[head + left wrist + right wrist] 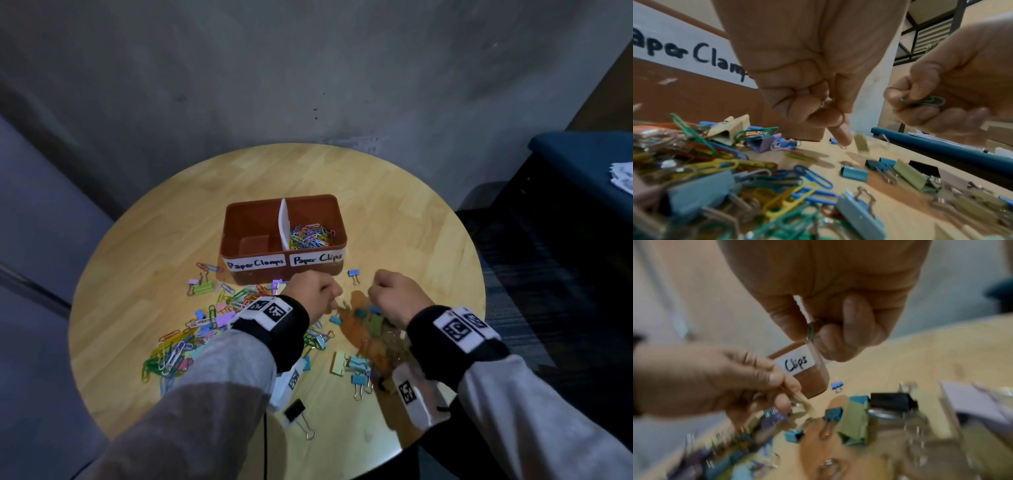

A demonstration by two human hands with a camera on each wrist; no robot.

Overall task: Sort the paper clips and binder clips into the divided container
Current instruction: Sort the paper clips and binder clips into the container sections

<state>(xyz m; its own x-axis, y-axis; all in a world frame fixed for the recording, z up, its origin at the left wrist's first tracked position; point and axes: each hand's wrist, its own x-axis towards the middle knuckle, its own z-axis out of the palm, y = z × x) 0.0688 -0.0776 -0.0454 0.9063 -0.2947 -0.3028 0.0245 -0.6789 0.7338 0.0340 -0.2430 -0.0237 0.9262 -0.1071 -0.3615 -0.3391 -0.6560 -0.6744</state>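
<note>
Paper clips (pixel 178 349) and binder clips lie heaped together at 8 o'clock on the round wooden table (pixel 394 192), with more binder clips (pixel 358 368) scattered around 5 o'clock. The divided container (pixel 239 219), a reddish-brown box, sits near the table's centre. Its left compartment, labelled "Paper Clamps" (pixel 255 263), looks empty. Its right compartment, labelled "Paper Clips" (pixel 318 258), holds a pile of coloured paper clips (pixel 311 235).

The left hand (pixel 313 291) hovers just in front of the container at 6 o'clock from the clamps label. Its fingers are curled into a fist with one finger pointing down at the table. A pale binder clip (pixel 802 400) appears pinched at its fingertips, though motion blur makes this uncertain.

The right hand (pixel 397 296) is raised just to the right of it, at 5 o'clock from the container. Its curled fingers grip a green paper clip (pixel 925 101).

A small blue binder clip (pixel 354 274) lies alone between the two hands and the container. A black binder clip (pixel 295 410) rests at the table's near edge, about 6 o'clock.
</note>
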